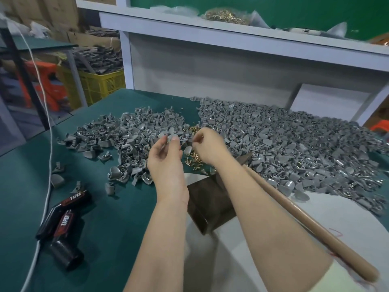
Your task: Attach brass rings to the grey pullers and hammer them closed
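Note:
My left hand (163,153) pinches a grey puller (168,136) between thumb and fingers, held above the green table. My right hand (207,144) is close beside it with fingertips pinched together; a brass ring between them is too small to make out. Loose brass rings (193,162) lie scattered on the table under both hands. A hammer with a long wooden handle (305,222) lies under my right forearm, its head next to a dark metal block (210,205).
Grey pullers form a big heap (294,148) on the right and a thinner spread (126,131) on the left. A black tool marked TAPER (63,226) with a white cable (47,186) lies at the near left. A bag of brass parts (228,15) sits on the shelf.

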Demonstrator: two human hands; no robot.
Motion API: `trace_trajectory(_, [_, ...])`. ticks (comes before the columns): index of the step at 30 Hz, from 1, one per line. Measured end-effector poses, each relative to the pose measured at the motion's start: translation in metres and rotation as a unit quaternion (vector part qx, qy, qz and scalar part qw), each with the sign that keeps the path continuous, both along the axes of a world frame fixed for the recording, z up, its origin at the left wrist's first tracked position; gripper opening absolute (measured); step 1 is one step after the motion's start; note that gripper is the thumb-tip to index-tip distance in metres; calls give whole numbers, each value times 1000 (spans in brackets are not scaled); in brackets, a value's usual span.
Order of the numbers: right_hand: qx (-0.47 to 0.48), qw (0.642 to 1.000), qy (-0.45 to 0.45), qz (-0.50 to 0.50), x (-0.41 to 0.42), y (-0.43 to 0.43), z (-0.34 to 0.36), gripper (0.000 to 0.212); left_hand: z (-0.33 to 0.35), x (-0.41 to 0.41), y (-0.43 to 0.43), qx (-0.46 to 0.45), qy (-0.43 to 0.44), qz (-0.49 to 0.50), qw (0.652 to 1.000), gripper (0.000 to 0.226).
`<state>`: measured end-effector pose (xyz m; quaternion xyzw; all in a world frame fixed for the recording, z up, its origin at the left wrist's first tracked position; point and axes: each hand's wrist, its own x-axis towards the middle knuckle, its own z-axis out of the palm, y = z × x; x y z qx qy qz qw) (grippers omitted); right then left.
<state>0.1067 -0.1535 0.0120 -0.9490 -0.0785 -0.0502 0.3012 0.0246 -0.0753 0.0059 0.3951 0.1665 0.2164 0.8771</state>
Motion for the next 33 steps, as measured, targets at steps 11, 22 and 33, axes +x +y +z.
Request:
trace_trajectory(11, [440,894,72,-49,-97,-102,23,12,-4,-11,-33,493,-36,-184,850,17])
trace_trajectory(22, [408,911,-1,-54,-106,-99,-8,16,1,-20,-33,672,28,-222,705,21])
trace_trajectory(33, [152,985,-79,-36,-99,-89,-23,12,3,-22,-30,704,64,-205,676,14])
